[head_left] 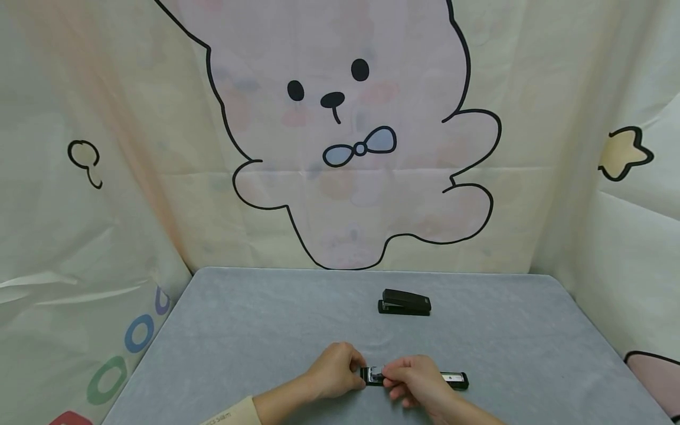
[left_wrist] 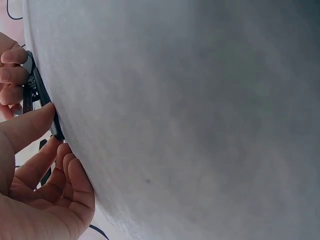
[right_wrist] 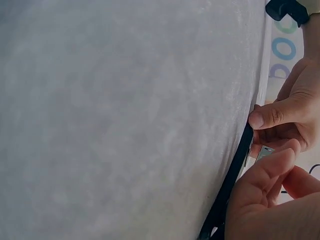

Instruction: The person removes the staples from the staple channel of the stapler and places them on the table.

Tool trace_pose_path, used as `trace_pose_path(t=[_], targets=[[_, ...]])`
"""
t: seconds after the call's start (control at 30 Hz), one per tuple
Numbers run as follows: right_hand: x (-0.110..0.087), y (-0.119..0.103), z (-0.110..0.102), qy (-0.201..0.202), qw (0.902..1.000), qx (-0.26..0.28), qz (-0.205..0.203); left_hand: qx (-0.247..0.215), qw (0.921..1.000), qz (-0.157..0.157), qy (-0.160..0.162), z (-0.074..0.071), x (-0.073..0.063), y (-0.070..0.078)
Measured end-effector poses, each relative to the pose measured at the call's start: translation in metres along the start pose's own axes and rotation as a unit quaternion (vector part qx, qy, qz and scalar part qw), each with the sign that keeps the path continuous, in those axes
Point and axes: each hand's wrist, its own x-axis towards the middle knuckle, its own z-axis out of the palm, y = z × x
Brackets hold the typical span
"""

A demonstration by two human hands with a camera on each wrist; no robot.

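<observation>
Opened stapler [head_left: 455, 379]: surface's [head_left: 265, 313] 6 o'clock. Left hand [head_left: 336, 370], grip clamped on its 9 o'clock end; right hand [head_left: 419, 381], fingertips together over its middle, hold unclear. Loose left grip might let it skid.

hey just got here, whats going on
A person's left grip holds one end of a long, narrow black object with silvery parts, on a table covered in blue-gray cloth. Their right grip curls over the object's middle; whether it pinches a small piece is unclear. A black stapler rests farther back, untouched.
</observation>
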Motion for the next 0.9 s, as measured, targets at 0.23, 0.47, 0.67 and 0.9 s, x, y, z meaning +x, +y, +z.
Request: trace_pose_path(t=[0.23,0.47,0.67,0.9], targets=[[0.0001,-0.0024,0.0013,0.007,0.9999,0.009,0.01,0.006,1.0,0.0,-0.002,-0.0002,0.0004,-0.0003],[0.0015,-0.0021,0.0005,0.004,0.9998,0.016,0.012,0.002,1.0,-0.001,-0.002,0.0,0.0009,-0.0006],[0.0031,-0.0024,0.0007,-0.005,0.9997,0.022,0.011,0.005,1.0,0.004,-0.001,-0.0006,0.001,-0.0006],[0.004,-0.0022,0.001,-0.006,0.9996,0.025,0.014,-0.001,1.0,-0.002,-0.003,-0.0003,0.0005,-0.0007]])
